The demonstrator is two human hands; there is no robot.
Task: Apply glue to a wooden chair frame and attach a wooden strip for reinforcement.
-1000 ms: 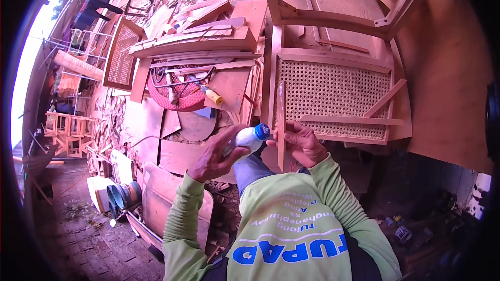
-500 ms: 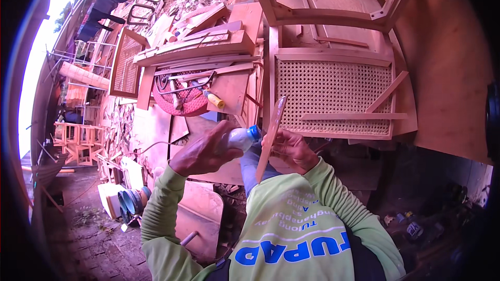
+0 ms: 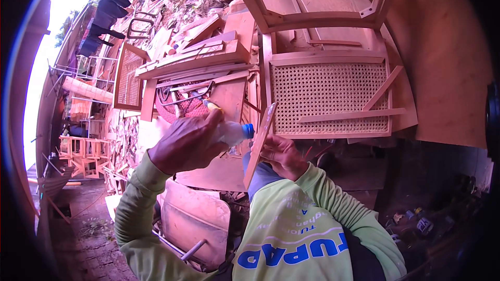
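Stacked timber, offcuts and unfinished furniture crowd the whole upper half of the frame, with daylight glaring in at the upper left edge. Right of centre a wooden panel with woven cane (image 3: 329, 99) leans among the boards, 2 loose slats lying across its lower right corner. Above it, at the top of the frame, sits a bare wooden chair frame (image 3: 312, 0). A smaller cane panel (image 3: 128, 78) stands at the upper left, and a reddish coil of hose (image 3: 182, 105) lies under planks just left of centre.

At the middle of the frame the left hand (image 3: 186, 144) is closed around a white squeeze bottle (image 3: 229, 132), fingers curled over its body so only the end with the blue cap (image 3: 249, 130) shows. The bottle lies nearly level, its cap pointing right and touching or just short of a thin wooden slat (image 3: 259, 143); which of the 2 cannot be told. The slat stands tilted, its top leaning right. The right hand (image 3: 284, 155) grips it from behind at the lower half, fingers wrapped tight around its edge. Both forearms wear pale green sleeves (image 3: 333, 198) rising from the lower edge.
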